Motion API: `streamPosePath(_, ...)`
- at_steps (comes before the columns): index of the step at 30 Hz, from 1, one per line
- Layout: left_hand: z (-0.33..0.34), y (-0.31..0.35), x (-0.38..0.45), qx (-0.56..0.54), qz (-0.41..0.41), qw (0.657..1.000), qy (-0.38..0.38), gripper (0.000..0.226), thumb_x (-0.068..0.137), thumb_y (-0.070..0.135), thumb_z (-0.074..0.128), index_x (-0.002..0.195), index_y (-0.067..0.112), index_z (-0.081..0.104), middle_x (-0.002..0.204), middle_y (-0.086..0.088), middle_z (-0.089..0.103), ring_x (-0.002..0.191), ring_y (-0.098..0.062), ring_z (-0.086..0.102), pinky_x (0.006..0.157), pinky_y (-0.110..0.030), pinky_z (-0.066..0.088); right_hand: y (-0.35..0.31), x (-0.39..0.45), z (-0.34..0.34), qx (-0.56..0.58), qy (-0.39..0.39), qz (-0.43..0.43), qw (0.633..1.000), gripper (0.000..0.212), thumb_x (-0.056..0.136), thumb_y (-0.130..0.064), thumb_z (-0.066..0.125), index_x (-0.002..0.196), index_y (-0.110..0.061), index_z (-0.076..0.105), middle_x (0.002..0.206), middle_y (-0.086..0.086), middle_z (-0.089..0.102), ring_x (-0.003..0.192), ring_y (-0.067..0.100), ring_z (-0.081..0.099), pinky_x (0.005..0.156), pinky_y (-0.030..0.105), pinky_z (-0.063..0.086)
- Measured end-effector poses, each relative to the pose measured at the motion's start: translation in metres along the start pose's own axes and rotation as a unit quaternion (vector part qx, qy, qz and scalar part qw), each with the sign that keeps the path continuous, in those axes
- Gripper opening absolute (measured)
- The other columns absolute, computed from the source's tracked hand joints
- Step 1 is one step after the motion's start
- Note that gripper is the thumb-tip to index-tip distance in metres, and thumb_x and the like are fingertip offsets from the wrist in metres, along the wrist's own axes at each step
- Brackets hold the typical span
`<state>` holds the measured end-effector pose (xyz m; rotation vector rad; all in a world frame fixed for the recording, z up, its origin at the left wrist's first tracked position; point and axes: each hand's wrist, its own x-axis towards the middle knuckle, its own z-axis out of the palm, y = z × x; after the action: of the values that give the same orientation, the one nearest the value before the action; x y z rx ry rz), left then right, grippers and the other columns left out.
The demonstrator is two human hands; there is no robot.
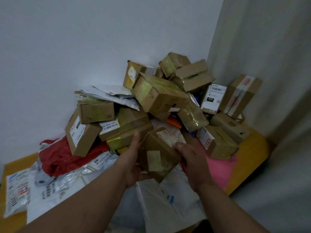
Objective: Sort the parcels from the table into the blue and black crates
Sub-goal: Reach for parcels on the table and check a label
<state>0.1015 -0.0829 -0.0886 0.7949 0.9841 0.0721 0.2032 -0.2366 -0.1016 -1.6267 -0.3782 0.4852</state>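
We see a yellow bench (250, 148) set in the corner of a room, with a pale wall (75, 47) behind it and a curtain (269, 56) to its right. A heap of parcels (159, 98) covers the bench: taped brown cardboard boxes piled high toward the corner, with white mailer bags (50, 187) spread flat at the front of the heap. A red plastic bag (67, 157) lies at the heap's left foot, and a pink bag (218, 169) at its right foot. At the front of the heap, both hands hold one brown box (158, 155), tilted, with a white label on top and a patch of yellowed tape on its near face. The left hand (133, 165) cups the box's left side from below, thumb raised along the edge. The right hand (193, 160) has its grip on the box's right side, fingers curled over the top edge by the label.
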Motion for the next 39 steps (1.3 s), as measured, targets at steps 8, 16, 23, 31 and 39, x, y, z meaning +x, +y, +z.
streamPosePath(8,-0.079,-0.016,-0.047,0.108,0.021,0.994,-0.012,0.100,0.030,0.076,0.082,0.118,0.034,0.061,0.116,-0.006,0.066,0.106,-0.030,0.062,0.078,-0.052,0.056,-0.015,-0.063,0.039,-0.018,0.012,-0.042,0.999,0.023,0.081,0.015,0.059,0.088,-0.006,0.065,0.105,-0.001,0.068,0.099,-0.002,0.064,0.080,0.023,0.056)
streamPosePath(16,-0.175,-0.040,-0.124,0.116,0.090,0.986,-0.074,0.051,0.066,0.065,0.074,0.112,0.045,0.068,0.113,0.003,0.070,0.107,-0.023,0.065,0.090,-0.045,0.053,-0.031,-0.132,0.105,0.084,0.007,-0.053,0.995,0.058,0.076,0.022,0.056,0.107,-0.027,0.050,0.115,-0.004,0.057,0.110,0.000,0.059,0.077,0.026,0.058)
streamPosePath(23,-0.252,-0.060,-0.182,0.080,0.125,0.986,-0.069,0.065,0.062,0.038,0.085,0.122,0.029,0.061,0.122,-0.004,0.067,0.115,-0.026,0.060,0.095,-0.048,0.050,-0.044,-0.187,0.172,0.124,-0.070,-0.070,0.987,0.056,0.070,0.027,0.057,0.108,-0.014,0.057,0.111,0.005,0.067,0.110,0.015,0.064,0.095,0.042,0.054)
streamPosePath(31,-0.312,-0.057,-0.217,-0.001,0.216,0.976,0.002,0.077,0.062,0.038,0.082,0.132,0.032,0.050,0.113,0.002,0.072,0.104,-0.019,0.068,0.079,-0.037,0.058,-0.037,-0.212,0.234,0.013,-0.203,-0.009,0.979,0.029,0.087,-0.017,0.068,0.113,-0.027,0.061,0.118,0.000,0.067,0.111,0.017,0.062,0.094,0.043,0.054)
streamPosePath(39,-0.380,-0.068,-0.242,-0.081,0.224,0.961,0.144,0.072,0.063,0.043,0.080,0.123,0.022,0.046,0.122,-0.009,0.061,0.109,-0.027,0.063,0.072,-0.035,0.058,-0.032,-0.234,0.315,-0.051,-0.428,0.124,0.894,0.051,0.080,-0.056,0.067,0.120,-0.070,0.039,0.125,-0.019,0.055,0.110,0.008,0.057,0.080,0.035,0.053)
